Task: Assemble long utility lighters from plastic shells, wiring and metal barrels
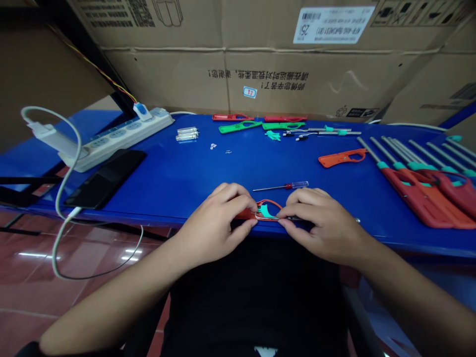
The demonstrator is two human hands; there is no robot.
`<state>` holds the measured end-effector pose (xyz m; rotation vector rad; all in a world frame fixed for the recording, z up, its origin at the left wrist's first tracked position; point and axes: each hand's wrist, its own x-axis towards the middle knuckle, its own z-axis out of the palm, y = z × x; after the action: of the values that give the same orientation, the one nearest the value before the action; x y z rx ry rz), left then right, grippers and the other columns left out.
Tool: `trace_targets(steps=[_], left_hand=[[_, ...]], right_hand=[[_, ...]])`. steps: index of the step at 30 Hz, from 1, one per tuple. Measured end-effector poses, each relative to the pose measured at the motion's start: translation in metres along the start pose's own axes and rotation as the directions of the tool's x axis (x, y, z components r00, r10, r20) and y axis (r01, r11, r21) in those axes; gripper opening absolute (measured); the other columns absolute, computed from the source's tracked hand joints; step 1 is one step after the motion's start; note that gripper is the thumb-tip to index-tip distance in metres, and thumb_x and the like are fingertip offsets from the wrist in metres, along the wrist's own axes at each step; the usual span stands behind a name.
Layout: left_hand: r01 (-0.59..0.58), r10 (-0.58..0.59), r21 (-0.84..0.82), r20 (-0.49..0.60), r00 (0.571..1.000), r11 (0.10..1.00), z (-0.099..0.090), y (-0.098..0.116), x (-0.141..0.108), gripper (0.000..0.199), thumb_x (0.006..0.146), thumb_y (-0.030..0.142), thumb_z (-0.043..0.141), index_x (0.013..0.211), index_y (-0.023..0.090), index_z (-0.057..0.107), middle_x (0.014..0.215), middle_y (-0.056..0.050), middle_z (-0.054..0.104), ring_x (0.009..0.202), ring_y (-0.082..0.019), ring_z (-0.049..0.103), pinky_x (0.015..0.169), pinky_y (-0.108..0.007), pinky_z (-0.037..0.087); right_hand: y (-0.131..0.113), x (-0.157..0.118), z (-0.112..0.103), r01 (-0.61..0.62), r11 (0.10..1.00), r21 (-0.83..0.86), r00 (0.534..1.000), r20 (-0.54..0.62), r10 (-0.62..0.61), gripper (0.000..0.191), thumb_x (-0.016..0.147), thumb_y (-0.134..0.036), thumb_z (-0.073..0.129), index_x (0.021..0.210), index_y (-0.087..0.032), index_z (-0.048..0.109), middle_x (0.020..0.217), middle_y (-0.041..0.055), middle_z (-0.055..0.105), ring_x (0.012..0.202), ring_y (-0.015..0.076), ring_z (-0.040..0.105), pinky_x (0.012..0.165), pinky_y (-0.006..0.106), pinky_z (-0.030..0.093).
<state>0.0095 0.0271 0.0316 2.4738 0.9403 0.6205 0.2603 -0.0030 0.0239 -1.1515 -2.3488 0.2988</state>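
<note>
The left hand [211,223] pinched a red plastic lighter body [245,214], steadying it while the right hand [322,225] gripped its other end.

Blue table [167,183] with screwdriver [280,186], lighter parts [342,158]

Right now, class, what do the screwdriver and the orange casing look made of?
The screwdriver seems to have a thin, shiny steel shaft and a clear, glossy plastic handle with a red collar. The orange casing looks like moulded plastic: smooth, evenly coloured, with a curved cut-out loop; this view cannot confirm more.
</note>
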Motion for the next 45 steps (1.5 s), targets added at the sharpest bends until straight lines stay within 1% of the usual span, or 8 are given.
trace_targets(steps=[5,10,16,23,34,36,40,45], left_hand=[[0.025,-0.025,-0.016,-0.001,1.0,1.0,0.0007,0.0002,0.0008,0.007,0.093,0.023,0.062,0.099,0.022,0.066,0.115,-0.003,0.059,0.107,-0.019,0.053,0.094,-0.036,0.044],[0.058,-0.054,-0.077,0.044,0.998,0.995,-0.0018,-0.0008,0.0049,0.005,0.093,0.024,0.062,0.089,0.02,0.064,0.112,-0.002,0.059,0.105,-0.018,0.054,0.094,-0.035,0.043],[0.041,-0.034,-0.109,0.066,0.997,0.993,-0.0051,-0.0016,0.007,0.008,0.096,0.022,0.058,0.089,0.02,0.062,0.109,-0.003,0.059,0.104,-0.018,0.053,0.092,-0.034,0.043],[0.016,-0.009,-0.075,0.09,0.996,0.997,-0.0046,-0.0005,0.0015,0.01,0.098,0.019,0.052,0.091,0.019,0.059,0.111,-0.004,0.058,0.106,-0.019,0.051,0.094,-0.036,0.042],[0.049,-0.045,-0.031,0.112,0.993,0.998,-0.0036,0.0,0.0062,0.017,0.101,0.019,0.044,0.091,0.018,0.057,0.108,-0.006,0.058,0.103,-0.021,0.052,0.093,-0.038,0.044],[0.051,-0.049,-0.019,0.108,0.993,0.999,-0.0041,0.0026,0.0062,0.015,0.101,0.022,0.046,0.094,0.018,0.059,0.107,-0.006,0.059,0.103,-0.021,0.052,0.093,-0.038,0.045],[0.031,-0.032,0.017,0.072,0.997,0.999,-0.0013,0.0069,0.0053,0.014,0.096,0.033,0.06,0.099,0.019,0.064,0.109,-0.005,0.06,0.103,-0.022,0.053,0.092,-0.039,0.046],[0.017,-0.017,-0.018,0.017,1.0,1.0,0.003,0.0068,0.0071,0.009,0.095,0.024,0.062,0.09,0.019,0.069,0.102,-0.004,0.063,0.097,-0.019,0.056,0.088,-0.035,0.046]], right_hand=[[0.0019,0.0025,-0.0017,-0.005,1.0,0.014,1.0,0.024,0.005,0.013,0.092,-0.021,0.062,0.098,-0.024,0.072,0.091,0.0019,0.064,0.085,0.0165,0.058,0.081,0.036,0.04],[0.0022,0.0055,-0.0032,-0.01,1.0,0.023,0.998,0.06,0.009,0.013,0.091,-0.021,0.062,0.097,-0.023,0.073,0.088,0.0017,0.062,0.082,0.0157,0.057,0.081,0.036,0.04],[0.0026,0.0044,-0.0028,-0.009,1.0,0.029,0.999,0.041,0.008,0.013,0.091,-0.021,0.062,0.097,-0.023,0.073,0.089,0.0018,0.062,0.083,0.0156,0.057,0.081,0.035,0.04],[0.0039,0.0057,-0.0031,-0.002,0.999,0.032,0.998,0.056,0.0,0.013,0.092,-0.021,0.061,0.096,-0.024,0.073,0.089,0.0009,0.062,0.084,0.0153,0.057,0.081,0.035,0.04],[0.0057,0.0031,-0.0002,0.05,0.999,0.009,0.998,-0.029,-0.05,0.011,0.09,-0.019,0.063,0.094,-0.022,0.073,0.085,0.0008,0.063,0.079,0.0145,0.057,0.08,0.036,0.041],[0.0063,0.0029,0.0003,0.051,0.999,0.013,0.998,-0.031,-0.05,0.011,0.09,-0.019,0.064,0.094,-0.022,0.073,0.085,0.0006,0.063,0.079,0.0143,0.057,0.078,0.035,0.04],[0.007,0.0028,0.001,0.04,0.998,0.045,0.999,-0.02,-0.039,0.012,0.089,-0.019,0.064,0.095,-0.022,0.074,0.087,0.0015,0.063,0.079,0.0147,0.057,0.076,0.034,0.042],[0.0052,0.0043,-0.0008,0.03,0.997,0.071,1.0,-0.005,-0.029,0.012,0.09,-0.019,0.062,0.092,-0.021,0.074,0.086,0.0025,0.063,0.079,0.0154,0.058,0.076,0.033,0.043]])
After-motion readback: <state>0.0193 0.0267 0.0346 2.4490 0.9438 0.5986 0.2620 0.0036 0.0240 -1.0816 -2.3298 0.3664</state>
